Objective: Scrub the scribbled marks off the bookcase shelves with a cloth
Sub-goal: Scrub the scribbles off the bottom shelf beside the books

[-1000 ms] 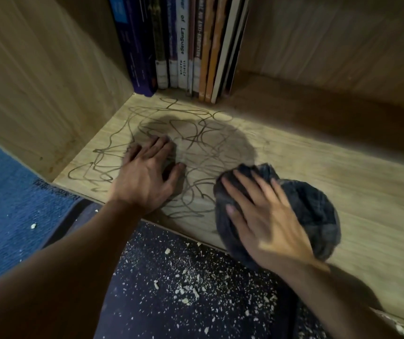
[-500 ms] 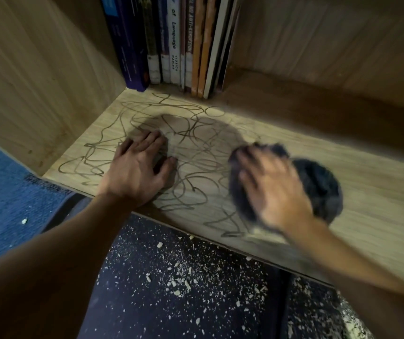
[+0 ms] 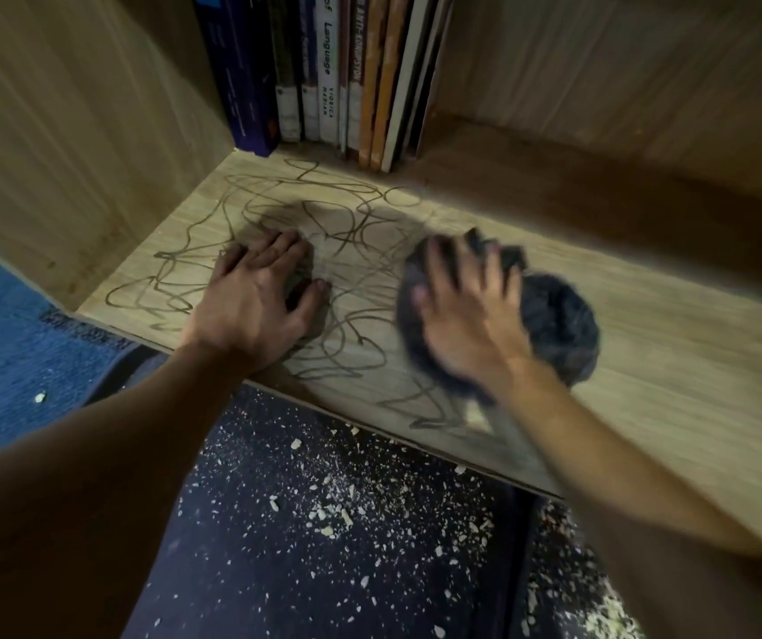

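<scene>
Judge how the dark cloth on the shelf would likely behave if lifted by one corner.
The dark cloth is bunched into a soft mound under the right hand, so it probably hangs limp rather than keeping shape. It bulges out past the fingers, suggesting it is floppy and light. On the smooth wooden shelf it likely slides easily.

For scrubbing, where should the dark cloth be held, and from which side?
From above, palm on the cloth's bunched middle. It lies in a flattish wad on the shelf, so the right hand pressing down with spread fingers suits it.
</scene>
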